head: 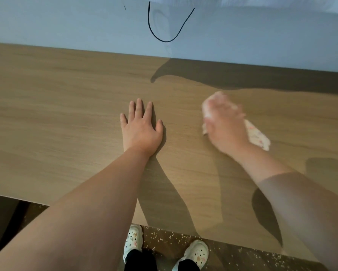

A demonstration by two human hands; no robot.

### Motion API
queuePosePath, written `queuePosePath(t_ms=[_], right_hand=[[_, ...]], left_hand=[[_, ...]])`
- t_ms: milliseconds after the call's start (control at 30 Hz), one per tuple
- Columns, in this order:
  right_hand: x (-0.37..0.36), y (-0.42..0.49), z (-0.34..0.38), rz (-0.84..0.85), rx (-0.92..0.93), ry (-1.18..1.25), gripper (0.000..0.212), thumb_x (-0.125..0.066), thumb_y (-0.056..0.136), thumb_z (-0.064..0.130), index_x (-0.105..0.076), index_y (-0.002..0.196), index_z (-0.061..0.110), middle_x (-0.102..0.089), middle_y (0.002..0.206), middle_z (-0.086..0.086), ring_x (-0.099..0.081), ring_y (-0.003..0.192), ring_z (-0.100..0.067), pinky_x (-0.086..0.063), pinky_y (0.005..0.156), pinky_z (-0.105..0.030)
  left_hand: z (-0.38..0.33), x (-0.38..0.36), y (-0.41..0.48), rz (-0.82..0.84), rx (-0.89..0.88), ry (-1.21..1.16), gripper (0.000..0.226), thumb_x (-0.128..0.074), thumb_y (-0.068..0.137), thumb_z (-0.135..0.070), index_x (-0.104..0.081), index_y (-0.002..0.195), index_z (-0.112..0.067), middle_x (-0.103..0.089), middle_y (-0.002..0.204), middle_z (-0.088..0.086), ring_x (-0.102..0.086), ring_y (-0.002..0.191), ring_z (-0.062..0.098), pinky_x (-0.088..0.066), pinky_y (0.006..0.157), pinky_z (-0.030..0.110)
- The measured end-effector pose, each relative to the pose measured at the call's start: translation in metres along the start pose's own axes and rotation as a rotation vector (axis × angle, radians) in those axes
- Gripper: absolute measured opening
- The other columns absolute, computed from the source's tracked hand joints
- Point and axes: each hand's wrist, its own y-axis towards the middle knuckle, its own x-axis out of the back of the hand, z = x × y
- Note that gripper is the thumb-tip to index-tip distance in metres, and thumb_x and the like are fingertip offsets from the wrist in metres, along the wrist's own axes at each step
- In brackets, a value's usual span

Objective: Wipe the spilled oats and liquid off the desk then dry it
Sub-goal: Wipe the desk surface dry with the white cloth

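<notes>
Left hand (141,127) lies flat on the desk (46,114) near its middle, fingers straight, holding nothing. Right hand (226,122), blurred, grips a crumpled white cloth (257,136) pressed to the desk further right. Below the near edge, scattered oats (164,238) lie on the floor (232,258) around 2 white shoes (196,251).

Pale blue wall (66,22); black cable (165,41) looped; dark wood floor (164,245).
</notes>
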Motion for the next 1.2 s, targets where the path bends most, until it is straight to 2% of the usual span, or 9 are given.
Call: queuePosePath(t_ms=[100, 200, 267, 433, 667, 767, 867, 967, 1200], right_hand=[[0.003, 0.005, 0.016, 0.171, 0.425, 0.016, 0.052, -0.029, 0.102, 0.034, -0.023, 0.152, 0.026, -0.008, 0.163, 0.002, -0.005, 0.149, -0.015, -0.004, 0.120, -0.052], [0.007, 0.056, -0.012, 0.057, 0.144, -0.040, 0.046, -0.030, 0.101, 0.032, -0.031, 0.146, 0.023, -0.015, 0.162, -0.006, -0.014, 0.149, -0.025, -0.007, 0.118, -0.056], [0.005, 0.085, -0.014, 0.073, -0.048, -0.052, 0.054, -0.026, 0.103, 0.036, -0.019, 0.153, 0.019, -0.008, 0.164, -0.008, -0.007, 0.151, -0.026, 0.000, 0.118, -0.054], [-0.004, 0.117, 0.044, 0.020, 0.168, 0.040, 0.048, -0.039, 0.098, 0.030, -0.038, 0.144, 0.018, -0.029, 0.158, -0.007, -0.022, 0.147, -0.025, -0.005, 0.120, -0.050], [-0.002, 0.145, 0.033, 0.117, 0.195, 0.045, 0.055, -0.029, 0.099, 0.034, -0.023, 0.151, 0.016, -0.018, 0.162, -0.004, -0.013, 0.148, -0.022, -0.011, 0.119, -0.050], [0.001, 0.117, -0.027, 0.031, 0.065, -0.005, 0.054, -0.029, 0.096, 0.037, -0.030, 0.146, 0.017, -0.025, 0.158, -0.007, -0.022, 0.145, -0.026, -0.020, 0.116, -0.051], [0.008, 0.088, -0.077, 0.014, -0.340, -0.028, 0.056, -0.027, 0.100, 0.037, -0.025, 0.151, 0.014, -0.018, 0.161, -0.011, -0.016, 0.148, -0.028, -0.012, 0.118, -0.054], [0.010, 0.060, -0.047, 0.023, -0.522, -0.038, 0.057, -0.025, 0.102, 0.036, -0.026, 0.151, 0.007, -0.020, 0.160, -0.017, -0.015, 0.148, -0.034, -0.010, 0.119, -0.056], [0.007, -0.056, 0.002, 0.245, 0.428, -0.083, 0.060, -0.016, 0.100, 0.043, -0.014, 0.155, 0.021, -0.003, 0.164, 0.000, 0.001, 0.151, -0.018, -0.003, 0.121, -0.044]], left_hand=[[0.000, 0.001, 0.000, 0.004, 0.000, -0.001, 0.064, -0.031, 0.099, -0.047, -0.014, 0.157, -0.025, -0.001, 0.164, 0.004, 0.008, 0.151, 0.020, 0.001, 0.121, 0.049], [0.000, 0.001, 0.000, 0.017, 0.000, 0.008, 0.065, -0.030, 0.098, -0.047, -0.012, 0.157, -0.025, 0.000, 0.164, 0.004, 0.010, 0.150, 0.020, 0.002, 0.121, 0.049], [-0.001, 0.000, 0.000, 0.025, 0.000, 0.015, 0.065, -0.029, 0.098, -0.048, -0.011, 0.157, -0.025, 0.002, 0.164, 0.004, 0.010, 0.150, 0.020, 0.002, 0.121, 0.049], [0.000, 0.001, 0.000, 0.034, -0.002, 0.015, 0.065, -0.029, 0.098, -0.048, -0.010, 0.157, -0.026, 0.003, 0.164, 0.005, 0.011, 0.150, 0.021, 0.002, 0.121, 0.050], [-0.001, 0.003, -0.001, 0.040, 0.006, 0.009, 0.065, -0.029, 0.097, -0.048, -0.010, 0.156, -0.027, 0.002, 0.164, 0.003, 0.012, 0.150, 0.020, 0.002, 0.121, 0.049], [0.000, 0.003, 0.000, 0.056, 0.005, 0.012, 0.065, -0.028, 0.098, -0.048, -0.009, 0.156, -0.027, 0.004, 0.164, 0.003, 0.013, 0.150, 0.020, 0.004, 0.121, 0.048], [0.000, 0.002, 0.001, 0.053, 0.000, 0.017, 0.065, -0.027, 0.098, -0.048, -0.008, 0.156, -0.027, 0.004, 0.164, 0.003, 0.012, 0.150, 0.020, 0.004, 0.121, 0.048], [0.000, 0.001, 0.001, 0.044, -0.003, 0.019, 0.065, -0.028, 0.098, -0.048, -0.009, 0.157, -0.026, 0.003, 0.164, 0.004, 0.011, 0.150, 0.021, 0.003, 0.121, 0.049], [-0.001, 0.002, 0.001, 0.046, 0.002, 0.005, 0.066, -0.031, 0.097, -0.047, -0.012, 0.156, -0.025, 0.000, 0.164, 0.005, 0.008, 0.151, 0.022, 0.002, 0.121, 0.050]])
